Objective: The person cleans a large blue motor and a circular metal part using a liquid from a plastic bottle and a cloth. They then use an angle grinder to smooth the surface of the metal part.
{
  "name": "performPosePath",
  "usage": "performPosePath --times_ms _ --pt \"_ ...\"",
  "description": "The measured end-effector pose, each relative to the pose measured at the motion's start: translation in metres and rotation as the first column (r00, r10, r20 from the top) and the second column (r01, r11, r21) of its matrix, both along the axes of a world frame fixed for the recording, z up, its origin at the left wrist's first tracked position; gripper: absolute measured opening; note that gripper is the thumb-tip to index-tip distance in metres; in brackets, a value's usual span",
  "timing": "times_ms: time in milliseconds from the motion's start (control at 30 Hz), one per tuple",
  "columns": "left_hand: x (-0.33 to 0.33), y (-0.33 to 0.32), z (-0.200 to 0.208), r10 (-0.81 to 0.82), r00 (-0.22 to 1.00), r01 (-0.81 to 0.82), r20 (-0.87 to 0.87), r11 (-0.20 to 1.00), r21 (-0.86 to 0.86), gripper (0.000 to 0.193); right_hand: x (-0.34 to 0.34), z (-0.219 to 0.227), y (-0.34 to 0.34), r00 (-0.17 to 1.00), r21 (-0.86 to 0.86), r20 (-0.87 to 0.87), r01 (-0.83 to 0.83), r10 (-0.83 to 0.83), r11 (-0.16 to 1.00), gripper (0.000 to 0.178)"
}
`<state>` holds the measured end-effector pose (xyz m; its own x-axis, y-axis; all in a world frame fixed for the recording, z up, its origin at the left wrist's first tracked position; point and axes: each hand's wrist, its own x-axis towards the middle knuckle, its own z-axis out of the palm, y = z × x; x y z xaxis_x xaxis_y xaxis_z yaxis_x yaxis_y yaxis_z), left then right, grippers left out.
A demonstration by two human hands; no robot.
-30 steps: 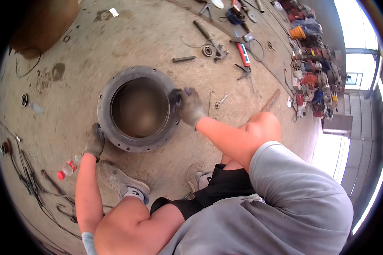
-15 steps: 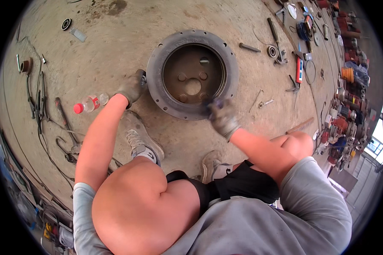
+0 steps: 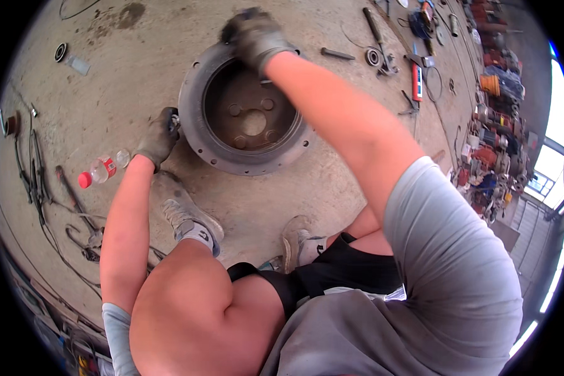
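Note:
A large round metal housing [image 3: 207, 138] with a bolt-hole flange lies on the concrete floor in front of me. Its open middle shows a plate with several holes. My gloved left hand [image 3: 158, 141] grips the flange's left rim. On the far rim, my gloved right hand [image 3: 254, 34] is closed over the top edge; what lies under its fingers is hidden. My knees and both shoes sit just below the housing.
A clear plastic bottle [image 3: 101, 169] with a red cap lies left of my left hand. Cables and hand tools [image 3: 75, 207] run along the left. Wrenches, bearings and a red tool [image 3: 416, 81] are scattered at the upper right, with piled parts [image 3: 489, 144] along the right wall.
My right hand has gone from the housing's near right rim to its far rim. The left hand has stayed on the left rim. The view has swung, so the housing sits higher.

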<state>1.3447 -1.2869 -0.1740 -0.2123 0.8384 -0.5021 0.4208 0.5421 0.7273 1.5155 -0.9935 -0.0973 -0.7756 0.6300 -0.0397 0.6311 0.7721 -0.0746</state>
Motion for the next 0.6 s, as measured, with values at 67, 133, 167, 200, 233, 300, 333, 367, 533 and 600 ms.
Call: performPosePath --times_ms 67,133,167,200,233,300,333,367,533,600 --pt "-0.006 -0.005 -0.008 0.027 0.998 -0.029 -0.054 0.999 -0.032 0.036 0.056 0.016 0.019 0.990 -0.021 -0.069 0.124 -0.125 0.992 0.044" --pt "0.005 0.003 -0.002 0.055 0.998 -0.056 -0.021 0.998 -0.036 0.032 0.138 0.018 0.004 0.983 0.019 -0.081 0.166 -0.164 0.986 0.044" --pt "0.006 0.008 -0.005 0.038 0.998 -0.036 -0.054 0.999 0.040 0.032 0.175 0.017 -0.011 0.979 0.054 -0.094 0.184 -0.179 0.981 0.042" --pt "0.001 0.002 -0.013 0.025 0.995 -0.016 -0.093 0.995 0.097 0.032 0.203 0.016 -0.037 0.979 0.002 -0.056 0.197 -0.197 0.980 0.039" --pt "0.002 -0.003 -0.017 0.009 0.992 0.010 -0.129 0.988 0.151 0.031 0.226 0.021 -0.070 0.976 -0.050 -0.014 0.217 -0.218 0.975 0.036" --pt "0.010 0.004 -0.010 0.021 0.996 -0.013 -0.083 0.996 0.091 0.030 0.265 0.028 -0.130 0.980 -0.176 0.195 -0.012 0.047 0.984 0.027" --pt "0.004 -0.004 -0.014 0.031 0.996 -0.023 -0.085 0.995 0.097 0.030 0.260 0.037 -0.159 0.962 -0.336 0.188 -0.125 0.197 0.933 0.028" --pt "0.000 -0.008 -0.021 0.041 0.996 -0.032 -0.080 0.993 0.111 0.030 0.252 0.052 -0.180 0.926 -0.480 0.165 -0.224 0.338 0.848 0.029" --pt "0.002 -0.014 -0.030 0.065 0.988 -0.040 -0.142 0.984 0.171 0.028 0.234 0.078 -0.162 0.933 -0.545 -0.133 -0.350 0.334 0.762 0.031" --pt "0.010 0.000 -0.014 0.066 0.994 -0.053 -0.087 0.989 0.137 0.028 0.230 0.079 -0.124 0.973 -0.278 -0.233 -0.064 -0.002 0.958 0.025"
